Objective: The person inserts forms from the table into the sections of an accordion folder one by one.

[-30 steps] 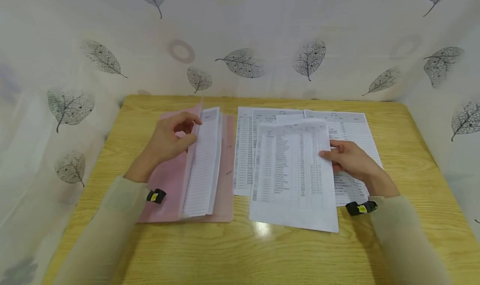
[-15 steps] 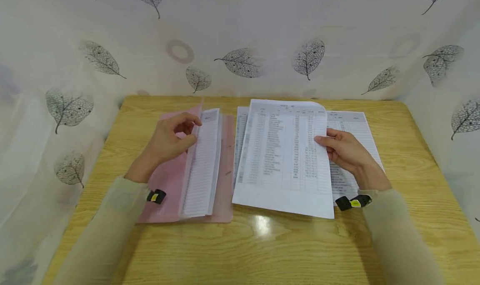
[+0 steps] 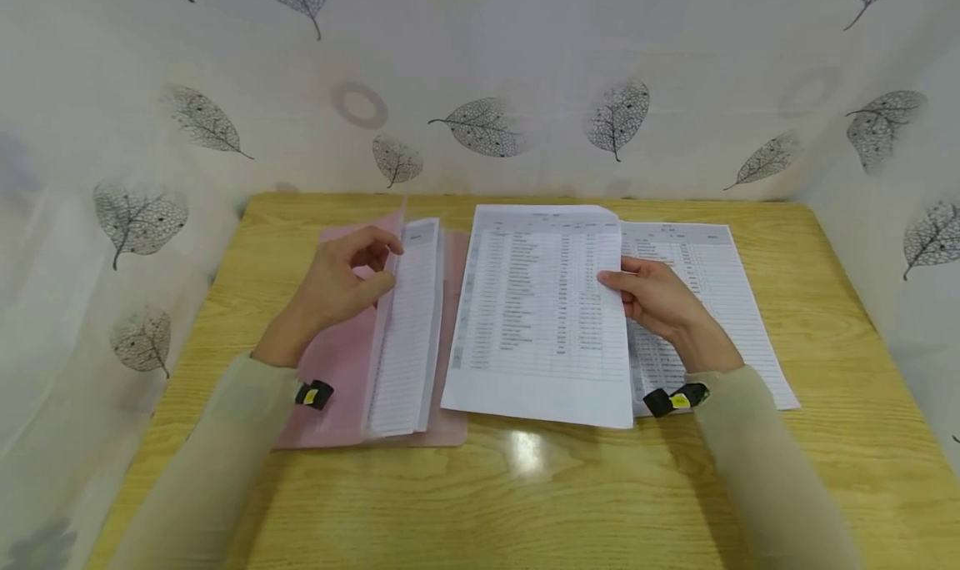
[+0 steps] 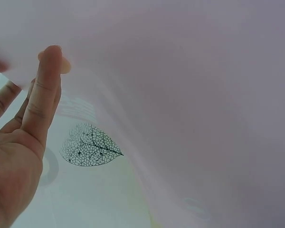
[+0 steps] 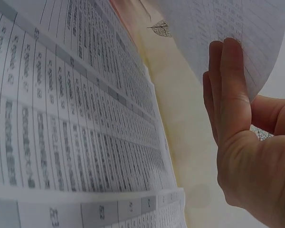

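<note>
1. From where I stand, the person's left hand (image 3: 341, 278) is pinching the raised edge of the pink cover (image 3: 337, 370), thumb on the near side and curled fingers reaching over the edge.
2. That cover belongs to a pink folder (image 3: 452, 420) lying on the left part of the wooden table (image 3: 480, 512); it is tilted up, with a set of lined pages (image 3: 408, 328) standing partly raised just beside it.
3. The right hand (image 3: 660, 299) grips a printed sheet (image 3: 543, 320) by its right edge, thumb on the printed face and the other fingers behind. I can't tell whether it is 1 page or several.
4. The printed sheet sits between the 2 hands, right of the lined pages. Its lower left corner overlaps the folder's right border as seen from above, though I can't tell if they touch. Its top right corner curls.
5. Further right, loose printed papers (image 3: 716, 303) lie on the table, partly covered by the held sheet and the right hand.
6. Both arms wear pale sleeves (image 3: 757, 437), and each wrist carries a small black device (image 3: 313, 395) with a yellow mark.
7. Behind the table hangs a whitish cloth (image 3: 525, 37) patterned with dark, veined leaves (image 3: 483, 127).
</note>
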A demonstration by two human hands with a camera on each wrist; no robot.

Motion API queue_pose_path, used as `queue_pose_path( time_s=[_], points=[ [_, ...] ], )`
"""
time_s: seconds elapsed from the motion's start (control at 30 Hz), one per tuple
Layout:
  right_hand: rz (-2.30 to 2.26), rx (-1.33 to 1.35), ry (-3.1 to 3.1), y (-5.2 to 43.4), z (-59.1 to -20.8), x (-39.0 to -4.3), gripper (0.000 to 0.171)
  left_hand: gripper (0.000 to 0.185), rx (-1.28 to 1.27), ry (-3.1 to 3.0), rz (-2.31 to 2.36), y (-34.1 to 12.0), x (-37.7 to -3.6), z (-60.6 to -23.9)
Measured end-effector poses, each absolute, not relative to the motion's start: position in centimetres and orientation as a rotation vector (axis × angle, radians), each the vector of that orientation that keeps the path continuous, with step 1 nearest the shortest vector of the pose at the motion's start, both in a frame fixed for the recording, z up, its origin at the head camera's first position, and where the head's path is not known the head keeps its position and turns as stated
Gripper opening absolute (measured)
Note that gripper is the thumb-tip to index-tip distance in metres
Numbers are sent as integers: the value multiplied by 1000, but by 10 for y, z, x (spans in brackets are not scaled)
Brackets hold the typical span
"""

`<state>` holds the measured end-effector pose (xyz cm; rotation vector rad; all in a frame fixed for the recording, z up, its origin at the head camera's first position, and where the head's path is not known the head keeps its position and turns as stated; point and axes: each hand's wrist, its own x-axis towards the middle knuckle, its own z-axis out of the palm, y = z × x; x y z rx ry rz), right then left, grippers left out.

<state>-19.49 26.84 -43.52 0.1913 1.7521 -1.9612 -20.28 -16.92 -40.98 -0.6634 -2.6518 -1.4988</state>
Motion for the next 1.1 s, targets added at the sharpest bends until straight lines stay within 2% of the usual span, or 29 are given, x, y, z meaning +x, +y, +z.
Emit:
queue_pose_path(
  time_s=[0.5, 0.8, 1.1],
  points=[
    [-1931, 190, 1750, 246, -437, -202, 52, 31, -697, -2625, -1493, -168, -202, -413],
    [-1992, 282, 1695, 247, -437, -215, 37, 30, -699, -2628, -1515, -169, -201, -412],
    [-1864, 218, 1830, 246, -442, -210, 51, 29, -703, -2621, -1523, -168, -202, -412]
  ],
)
